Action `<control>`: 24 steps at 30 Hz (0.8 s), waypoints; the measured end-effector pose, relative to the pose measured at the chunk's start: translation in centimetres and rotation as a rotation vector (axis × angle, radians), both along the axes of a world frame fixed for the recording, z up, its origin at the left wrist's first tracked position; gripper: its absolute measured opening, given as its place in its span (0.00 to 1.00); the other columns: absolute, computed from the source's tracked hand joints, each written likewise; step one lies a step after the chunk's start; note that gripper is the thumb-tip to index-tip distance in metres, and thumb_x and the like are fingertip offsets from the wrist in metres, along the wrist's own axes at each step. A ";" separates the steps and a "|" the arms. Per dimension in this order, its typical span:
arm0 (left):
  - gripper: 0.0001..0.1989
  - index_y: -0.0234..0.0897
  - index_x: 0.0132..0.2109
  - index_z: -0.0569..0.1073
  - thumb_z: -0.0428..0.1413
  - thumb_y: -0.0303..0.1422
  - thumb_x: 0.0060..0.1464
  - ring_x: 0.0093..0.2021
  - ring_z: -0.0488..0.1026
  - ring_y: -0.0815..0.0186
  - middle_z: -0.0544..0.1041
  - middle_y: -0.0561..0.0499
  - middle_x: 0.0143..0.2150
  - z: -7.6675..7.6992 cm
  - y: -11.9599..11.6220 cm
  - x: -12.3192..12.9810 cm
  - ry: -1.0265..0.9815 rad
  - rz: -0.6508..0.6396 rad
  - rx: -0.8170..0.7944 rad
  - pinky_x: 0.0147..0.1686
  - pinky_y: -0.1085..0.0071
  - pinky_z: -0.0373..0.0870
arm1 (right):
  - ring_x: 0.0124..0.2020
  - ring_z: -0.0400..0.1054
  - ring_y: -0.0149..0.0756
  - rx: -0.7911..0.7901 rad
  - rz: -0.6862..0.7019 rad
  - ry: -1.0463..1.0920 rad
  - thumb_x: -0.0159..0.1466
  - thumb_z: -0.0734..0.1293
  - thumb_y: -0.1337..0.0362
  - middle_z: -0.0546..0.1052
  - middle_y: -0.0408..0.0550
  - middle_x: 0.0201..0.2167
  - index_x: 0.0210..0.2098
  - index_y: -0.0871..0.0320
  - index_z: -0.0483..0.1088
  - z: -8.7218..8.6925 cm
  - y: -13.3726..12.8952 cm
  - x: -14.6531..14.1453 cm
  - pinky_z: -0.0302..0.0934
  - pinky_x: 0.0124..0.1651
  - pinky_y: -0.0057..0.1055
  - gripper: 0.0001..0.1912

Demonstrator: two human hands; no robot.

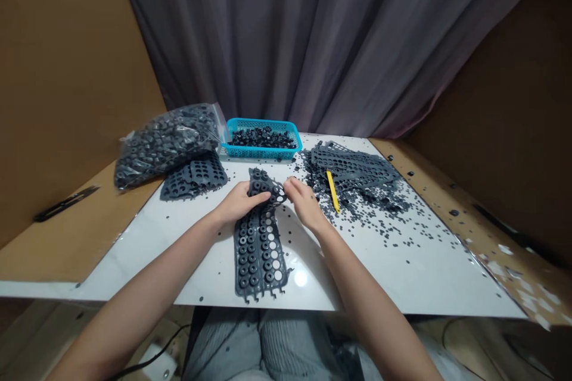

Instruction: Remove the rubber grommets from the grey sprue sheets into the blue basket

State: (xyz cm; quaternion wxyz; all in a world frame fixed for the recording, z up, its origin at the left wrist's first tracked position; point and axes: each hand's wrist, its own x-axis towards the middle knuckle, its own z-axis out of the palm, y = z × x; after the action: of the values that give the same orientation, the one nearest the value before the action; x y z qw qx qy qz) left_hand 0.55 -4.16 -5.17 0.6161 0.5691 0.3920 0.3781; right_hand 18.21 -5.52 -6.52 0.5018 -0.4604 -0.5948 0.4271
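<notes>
A dark rubber sheet (257, 253) with rows of round moulded pieces lies on the white table in front of me. Along its right side runs a column of holes through which white shows. My left hand (241, 199) grips the sheet's far part, thumb on top, and bends it up off the table. At the sheet's far right edge, my right hand (304, 199) has its fingers pinched together. Whatever sits between those fingertips is too small or hidden to make out.
A blue basket (263, 153) of small black pieces stands at the back. Left of it, a clear bag (167, 143) of dark pieces rests by perforated sheets (196, 177). On the right lie punched sheets (357, 165), a yellow tool (333, 191) and scattered black bits. Cardboard walls flank the table.
</notes>
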 end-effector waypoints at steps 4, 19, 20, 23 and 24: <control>0.12 0.33 0.37 0.77 0.61 0.35 0.45 0.35 0.73 0.59 0.79 0.45 0.35 -0.4 0.5 -0.2 0.059 -0.071 0.143 0.35 0.68 0.69 | 0.23 0.54 0.31 0.239 0.024 -0.473 0.60 0.63 0.57 0.60 0.39 0.19 0.23 0.56 0.57 0.6 -0.9 -0.1 0.47 0.30 0.28 0.15; 0.16 0.31 0.35 0.76 0.59 0.42 0.47 0.33 0.73 0.63 0.78 0.45 0.33 -1.0 1.3 -0.5 0.150 -0.307 0.088 0.35 0.70 0.67 | 0.23 0.53 0.28 0.084 0.382 -0.374 0.65 0.55 0.59 0.58 0.39 0.19 0.23 0.58 0.57 0.7 -1.0 -0.1 0.48 0.29 0.27 0.16; 0.17 0.31 0.34 0.75 0.60 0.43 0.47 0.32 0.73 0.64 0.78 0.46 0.32 -1.1 1.1 -0.3 0.088 -0.280 0.045 0.34 0.71 0.67 | 0.23 0.52 0.28 0.028 0.401 -0.267 0.65 0.56 0.57 0.58 0.38 0.19 0.23 0.58 0.57 0.6 -0.9 -0.1 0.48 0.28 0.27 0.17; 0.17 0.31 0.33 0.73 0.61 0.44 0.46 0.29 0.72 0.67 0.76 0.49 0.28 -1.4 0.4 0.4 -0.138 -0.130 -0.087 0.30 0.73 0.67 | 0.22 0.50 0.26 -0.148 0.436 0.134 0.61 0.60 0.54 0.56 0.37 0.19 0.22 0.58 0.57 0.4 -0.7 -0.5 0.48 0.28 0.26 0.17; 0.17 0.32 0.33 0.72 0.61 0.43 0.45 0.27 0.72 0.68 0.76 0.50 0.27 -1.4 0.2 0.7 -0.206 -0.088 -0.126 0.29 0.74 0.67 | 0.21 0.49 0.25 -0.196 0.436 0.255 0.60 0.62 0.54 0.56 0.37 0.19 0.22 0.58 0.57 0.3 -0.7 -0.7 0.48 0.28 0.26 0.17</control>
State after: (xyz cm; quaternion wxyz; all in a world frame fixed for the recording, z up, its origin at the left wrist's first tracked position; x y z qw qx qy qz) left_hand 1.23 -3.98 -6.57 0.7036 0.5041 0.3244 0.3816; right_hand 17.53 -6.17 -6.25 0.4219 -0.3101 -0.5678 0.6351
